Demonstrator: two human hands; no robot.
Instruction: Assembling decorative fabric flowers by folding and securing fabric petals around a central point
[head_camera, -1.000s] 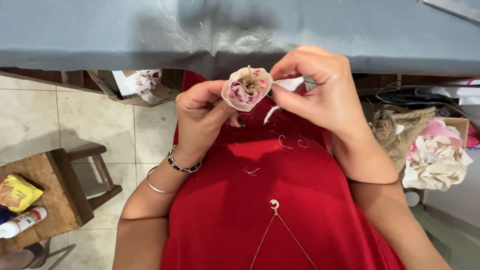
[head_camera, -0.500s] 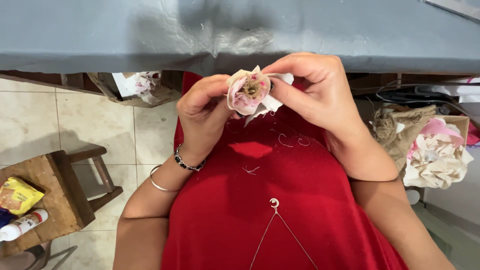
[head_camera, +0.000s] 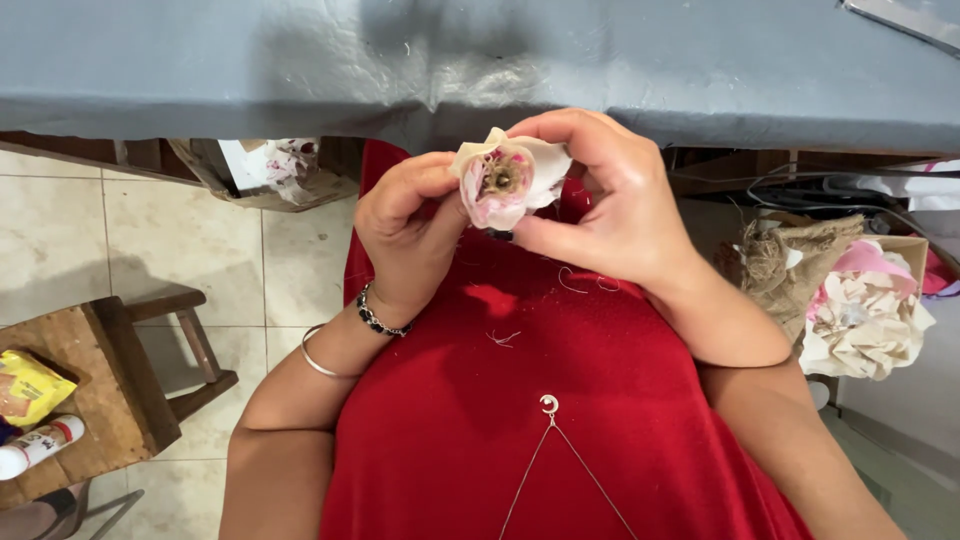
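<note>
Both hands hold a small handmade flower (head_camera: 508, 178) up in front of the red dress (head_camera: 520, 400), just below the near edge of the grey-covered table (head_camera: 300, 70). The left hand (head_camera: 415, 225) is curled round the flower's left side, fingers closed on the outer petals; the right hand (head_camera: 610, 200) pinches its right side, thumb underneath and fingers bent over the top, so both grips are closed on it. The flower looks well advanced: cream and pink petals already wrap in several layers round a brownish, fibrous centre, and the outermost cream petal seems to be the one being pressed into place. Whether it is fixed yet cannot be told, nor whether a stem or backing is attached, since the hands hide the base. Judging by the open shape, little more than settling the last petals seems left. At the right, a box (head_camera: 880, 300) holds scraps of cream and pink material and burlap; at the left, a wooden stool (head_camera: 110, 370) carries a yellow packet (head_camera: 28, 385) and a white tube (head_camera: 40, 445).
</note>
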